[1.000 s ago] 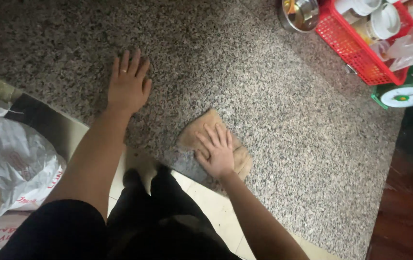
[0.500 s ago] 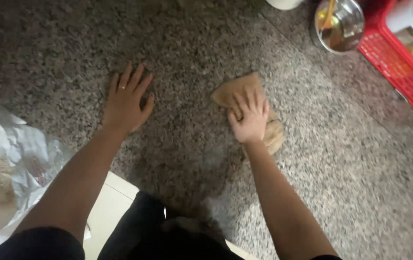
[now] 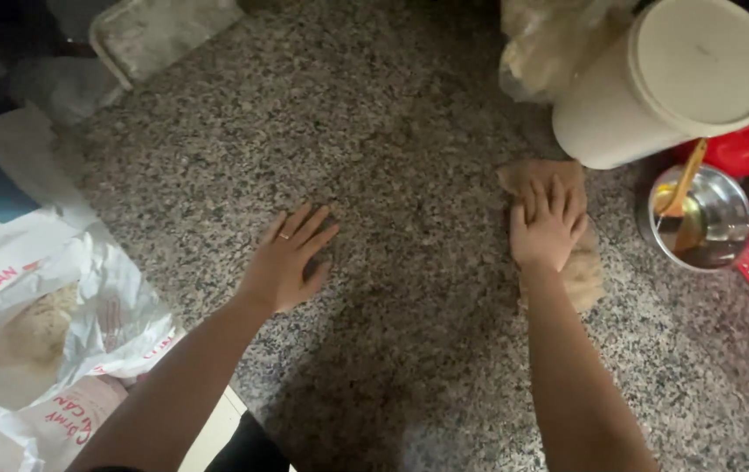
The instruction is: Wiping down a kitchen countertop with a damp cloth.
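right grip [image 3: 547, 229] presses flat on tan cloth [image 3: 580, 271], left grip [image 3: 283, 262] on counter [image 3: 409, 131].

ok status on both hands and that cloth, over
Left hand flat on the granite counter, holding nothing. Right hand pressed open on the tan cloth. White bucket and steel bowl close ahead of the cloth.

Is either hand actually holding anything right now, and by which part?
Nothing is gripped. The right hand lies flat, palm down, on the middle of a tan cloth on the granite counter. The left hand rests flat on bare counter.
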